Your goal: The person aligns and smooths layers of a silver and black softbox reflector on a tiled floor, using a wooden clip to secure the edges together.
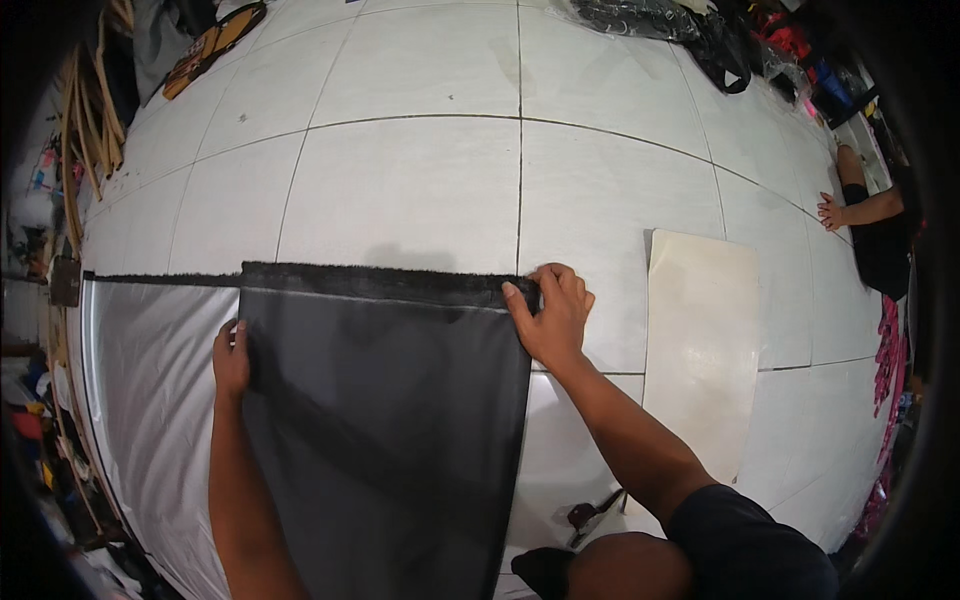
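A dark grey to black fabric lies folded on the white tiled floor, with a fuzzy black frayed band along its far edge. To its left the silvery side of the sheet shows, wrinkled and shiny. My right hand grips the far right corner of the fabric, thumb on top and fingers curled at the edge. At the left edge of the dark part, my left hand pinches the cloth between thumb and fingers, which are partly hidden.
A cream board lies on the floor at the right. Near my bent knee is a small dark red tool. Another person's hand rests on the floor at far right. Plastic-wrapped black items sit at the back; wooden strips lean at left.
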`<state>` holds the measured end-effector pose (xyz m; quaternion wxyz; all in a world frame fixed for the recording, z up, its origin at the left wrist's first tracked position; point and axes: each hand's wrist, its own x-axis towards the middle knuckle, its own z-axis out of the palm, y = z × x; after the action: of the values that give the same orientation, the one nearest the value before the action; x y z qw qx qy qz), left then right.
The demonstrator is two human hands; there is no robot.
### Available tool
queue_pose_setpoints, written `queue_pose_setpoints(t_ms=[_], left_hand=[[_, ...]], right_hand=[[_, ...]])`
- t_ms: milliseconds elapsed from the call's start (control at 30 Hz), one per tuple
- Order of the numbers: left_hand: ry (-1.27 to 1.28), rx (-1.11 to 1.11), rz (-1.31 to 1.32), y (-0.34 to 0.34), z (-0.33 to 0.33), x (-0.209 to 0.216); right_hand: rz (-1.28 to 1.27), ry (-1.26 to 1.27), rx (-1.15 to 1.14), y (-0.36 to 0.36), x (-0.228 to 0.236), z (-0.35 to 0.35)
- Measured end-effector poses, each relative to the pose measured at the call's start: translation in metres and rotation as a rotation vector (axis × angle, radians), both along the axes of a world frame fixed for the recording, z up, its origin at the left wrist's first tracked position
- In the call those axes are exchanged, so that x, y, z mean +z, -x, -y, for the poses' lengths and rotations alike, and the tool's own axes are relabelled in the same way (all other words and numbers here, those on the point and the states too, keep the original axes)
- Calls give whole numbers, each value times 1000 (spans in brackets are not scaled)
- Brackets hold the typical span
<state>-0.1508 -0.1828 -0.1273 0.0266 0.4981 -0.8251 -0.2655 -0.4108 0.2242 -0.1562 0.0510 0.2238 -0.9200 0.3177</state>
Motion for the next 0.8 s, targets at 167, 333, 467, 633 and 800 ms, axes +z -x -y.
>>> queue_pose_setpoints(t_ms=[167, 333, 467, 633, 800], left_hand=[[-43, -44, -276, 49, 39, -19], [-280, -12, -318, 80, 71, -29], [-263, -27, -378, 80, 74, -35], [-196, -74, -372, 73, 80, -40], [-78, -104, -367, 73, 76, -43]], right_hand=[[56, 50, 47, 2, 0, 1], [95, 67, 74, 5, -2, -1], [76, 65, 80, 6, -5, -2], [50, 19, 100, 7, -1, 1], [23, 17, 113, 7, -4, 0]])
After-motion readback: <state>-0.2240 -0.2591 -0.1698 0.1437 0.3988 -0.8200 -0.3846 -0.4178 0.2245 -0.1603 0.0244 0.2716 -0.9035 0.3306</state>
